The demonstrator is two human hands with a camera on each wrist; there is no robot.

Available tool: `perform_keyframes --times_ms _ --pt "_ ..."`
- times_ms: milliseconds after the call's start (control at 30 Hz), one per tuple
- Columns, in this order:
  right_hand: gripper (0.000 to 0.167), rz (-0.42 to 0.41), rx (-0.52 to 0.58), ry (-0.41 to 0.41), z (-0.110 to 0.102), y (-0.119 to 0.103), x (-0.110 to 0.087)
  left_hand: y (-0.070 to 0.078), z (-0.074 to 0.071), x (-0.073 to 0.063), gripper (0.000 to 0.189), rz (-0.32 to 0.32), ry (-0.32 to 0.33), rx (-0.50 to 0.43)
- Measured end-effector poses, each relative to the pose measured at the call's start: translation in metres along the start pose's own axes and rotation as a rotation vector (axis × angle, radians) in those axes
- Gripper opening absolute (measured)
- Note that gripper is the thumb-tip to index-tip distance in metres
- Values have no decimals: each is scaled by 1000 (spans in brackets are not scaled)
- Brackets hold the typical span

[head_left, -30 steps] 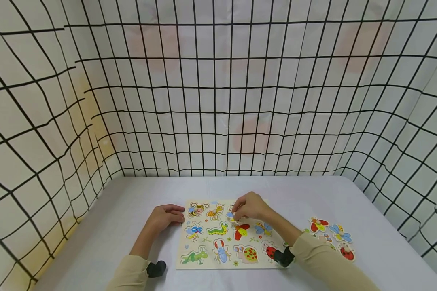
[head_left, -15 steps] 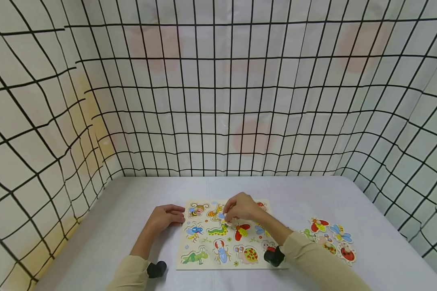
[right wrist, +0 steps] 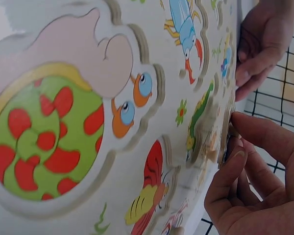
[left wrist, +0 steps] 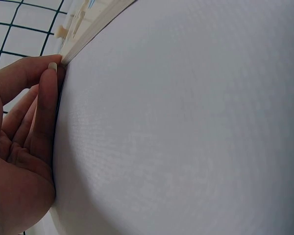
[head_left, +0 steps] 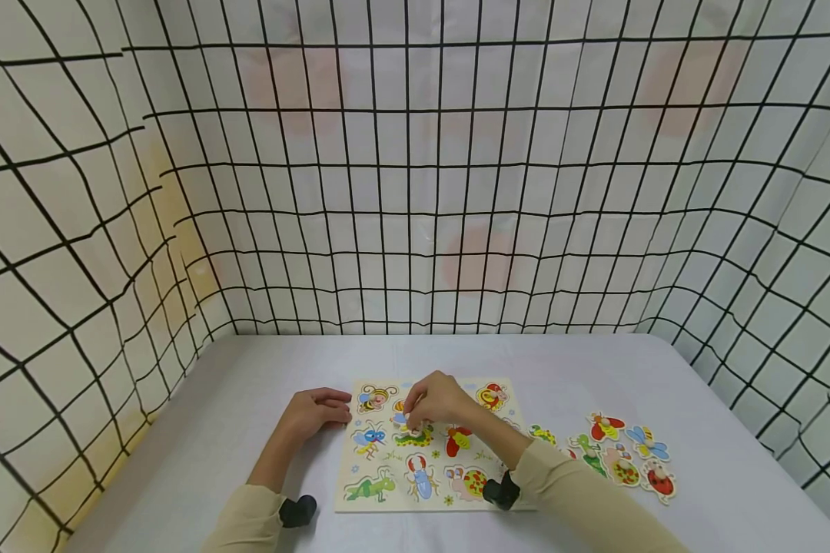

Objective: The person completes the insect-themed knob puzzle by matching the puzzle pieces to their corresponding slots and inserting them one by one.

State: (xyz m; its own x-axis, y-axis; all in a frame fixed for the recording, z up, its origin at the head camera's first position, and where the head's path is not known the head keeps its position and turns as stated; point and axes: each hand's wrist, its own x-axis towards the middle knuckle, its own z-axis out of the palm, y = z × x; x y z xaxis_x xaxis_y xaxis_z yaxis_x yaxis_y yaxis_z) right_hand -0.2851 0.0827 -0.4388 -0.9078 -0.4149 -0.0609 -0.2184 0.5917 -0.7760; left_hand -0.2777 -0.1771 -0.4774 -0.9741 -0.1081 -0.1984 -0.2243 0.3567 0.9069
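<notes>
A cream insect puzzle board (head_left: 387, 508) lies on the table, with recesses showing printed bugs. My right hand (head_left: 441, 399) pinches a small puzzle piece (head_left: 399, 419) with blue on it, low over the board near the green caterpillar picture (head_left: 415, 438). In the right wrist view, thumb and forefinger hold that piece (right wrist: 227, 151) nearly edge-on, so its picture is mostly hidden. My left hand (head_left: 313, 415) rests on the table, relaxed fingertips at the board's left edge. A bee piece (head_left: 376, 398) sits in the back left corner, and a red piece (head_left: 493, 396) lies at back right.
Loose puzzle pieces lie right of the board: a red-winged bug (head_left: 605, 425), a blue-winged one (head_left: 646, 443), a ladybird (head_left: 659, 481), a snail (head_left: 624, 468), a grasshopper (head_left: 586, 452) and a caterpillar (head_left: 542, 434). Black netting (head_left: 436, 253) stands behind the table.
My right hand has moved left across the board with the piece, uncovering the red piece at back right and the loose caterpillar. The left hand has stayed at the board's edge.
</notes>
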Motion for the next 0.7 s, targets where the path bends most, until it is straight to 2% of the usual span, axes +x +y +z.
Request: perform_keyframes --times_ms 233,700 --pt "13 30 9 -15 9 -11 -1 1 -1 -1 32 2 -4 -2" --pt "14 9 1 -33 24 -20 4 0 -1 0 32 -9 -5 6"
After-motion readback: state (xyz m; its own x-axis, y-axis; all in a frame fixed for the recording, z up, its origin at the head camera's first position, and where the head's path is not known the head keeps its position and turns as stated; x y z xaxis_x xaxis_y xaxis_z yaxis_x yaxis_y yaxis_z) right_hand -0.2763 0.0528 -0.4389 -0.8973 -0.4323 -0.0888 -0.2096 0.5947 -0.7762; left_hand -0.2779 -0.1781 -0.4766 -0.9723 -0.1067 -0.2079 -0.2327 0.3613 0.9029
